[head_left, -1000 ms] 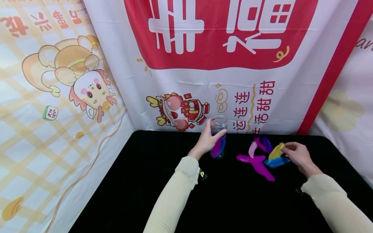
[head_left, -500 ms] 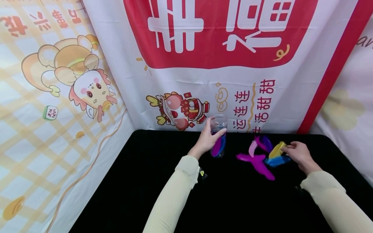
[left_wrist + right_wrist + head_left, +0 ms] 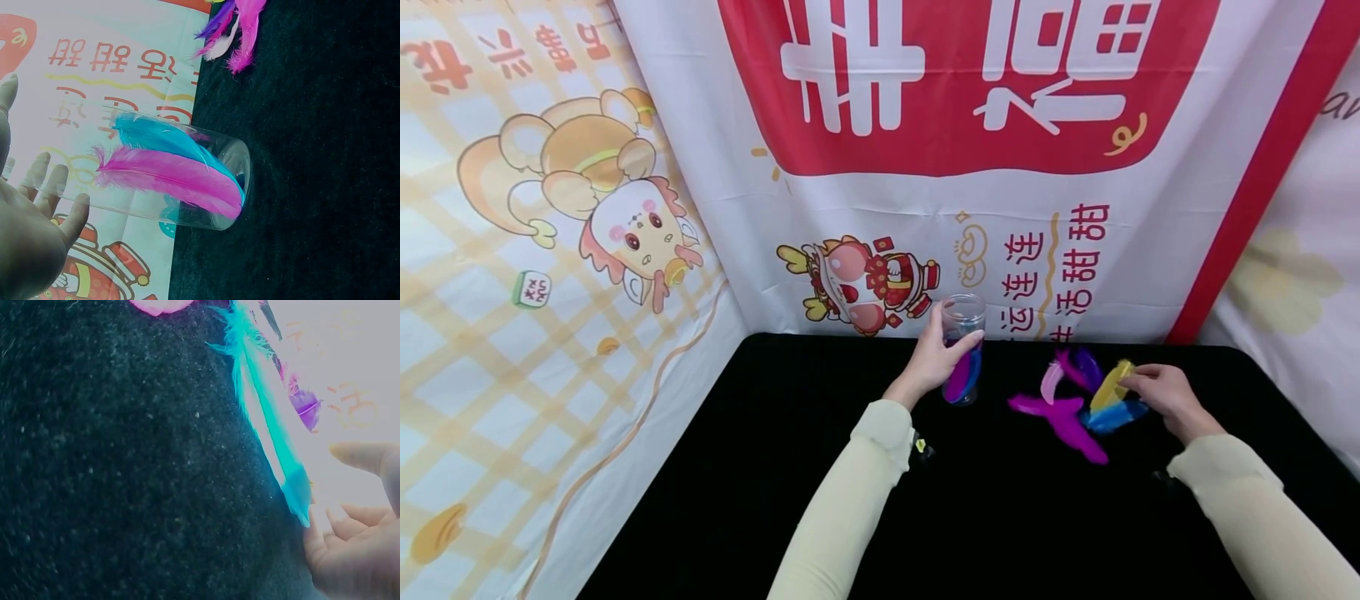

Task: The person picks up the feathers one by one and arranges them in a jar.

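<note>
My left grip [image 3: 934,357] is wrapped round the upper part of a clear tumbler [image 3: 964,312], which looks upright on the black worktop [image 3: 1000,500]; with only light feathers inside, a careless pull of that hand could tip it. Within, an enclosed magenta feather [image 3: 169,178] and an enclosed blue feather [image 3: 162,137] lean along the wall, and their soft barbs might snag anything pushed down past them. Next come the loose magenta feathers [image 3: 1070,427], crossing one another, so lifting one may drag its neighbour. A pale pink feather [image 3: 1051,382] and a purple feather [image 3: 1086,367] lie just behind, light enough for a sleeve's draught to scatter. The yellow feather [image 3: 1108,390] is pinched near its upper end by my right grip [image 3: 1168,400]; so small a hold could slip or let it twist. Its lower end meets the loose blue feather [image 3: 1116,417], which could come along; I can't tell whether my fingertips touch that too.
</note>
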`<state>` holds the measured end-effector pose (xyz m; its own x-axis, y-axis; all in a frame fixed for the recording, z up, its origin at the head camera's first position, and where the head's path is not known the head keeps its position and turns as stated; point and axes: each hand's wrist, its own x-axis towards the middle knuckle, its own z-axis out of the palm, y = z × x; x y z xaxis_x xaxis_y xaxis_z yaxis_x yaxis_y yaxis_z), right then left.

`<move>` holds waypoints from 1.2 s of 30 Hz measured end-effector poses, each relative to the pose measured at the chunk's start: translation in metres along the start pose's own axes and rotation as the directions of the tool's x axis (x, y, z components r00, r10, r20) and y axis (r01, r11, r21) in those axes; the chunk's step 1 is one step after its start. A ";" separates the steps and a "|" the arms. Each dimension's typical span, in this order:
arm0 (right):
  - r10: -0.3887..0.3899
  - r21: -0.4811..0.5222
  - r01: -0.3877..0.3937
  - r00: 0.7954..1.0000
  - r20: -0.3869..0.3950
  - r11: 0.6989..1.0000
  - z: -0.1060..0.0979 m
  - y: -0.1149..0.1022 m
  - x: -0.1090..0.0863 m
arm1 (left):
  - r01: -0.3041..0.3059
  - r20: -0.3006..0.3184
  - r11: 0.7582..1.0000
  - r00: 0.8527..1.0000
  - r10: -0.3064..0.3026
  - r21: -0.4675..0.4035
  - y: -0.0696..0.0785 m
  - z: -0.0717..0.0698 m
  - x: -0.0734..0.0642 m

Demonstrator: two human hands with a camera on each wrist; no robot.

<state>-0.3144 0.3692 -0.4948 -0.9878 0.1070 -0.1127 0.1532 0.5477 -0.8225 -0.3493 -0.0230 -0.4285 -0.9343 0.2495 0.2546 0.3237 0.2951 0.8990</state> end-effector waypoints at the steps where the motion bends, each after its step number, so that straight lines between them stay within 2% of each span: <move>1: 0.001 -0.001 -0.001 1.000 0.000 1.000 0.000 0.000 0.000 | -0.001 0.000 1.000 1.000 0.001 -0.001 0.000 0.000 0.000; 22: 0.026 0.025 -0.026 0.999 -0.020 0.999 0.010 -0.001 0.006 | -0.002 -0.006 1.000 1.000 0.002 0.011 -0.002 0.000 -0.001; 31: -0.008 0.035 0.010 0.998 -0.064 0.999 0.007 -0.007 0.000 | -0.008 -0.011 1.000 1.000 0.008 0.025 -0.001 0.000 -0.002; 36: -0.053 0.101 0.061 0.996 -0.074 0.993 0.009 -0.009 0.000 | -0.007 -0.010 1.000 1.000 0.007 0.022 -0.002 0.000 -0.003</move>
<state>-0.3158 0.3567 -0.4920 -0.9899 0.1388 -0.0271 0.0895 0.4665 -0.8800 -0.3469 -0.0241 -0.4308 -0.9334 0.2425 0.2645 0.3335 0.3140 0.8889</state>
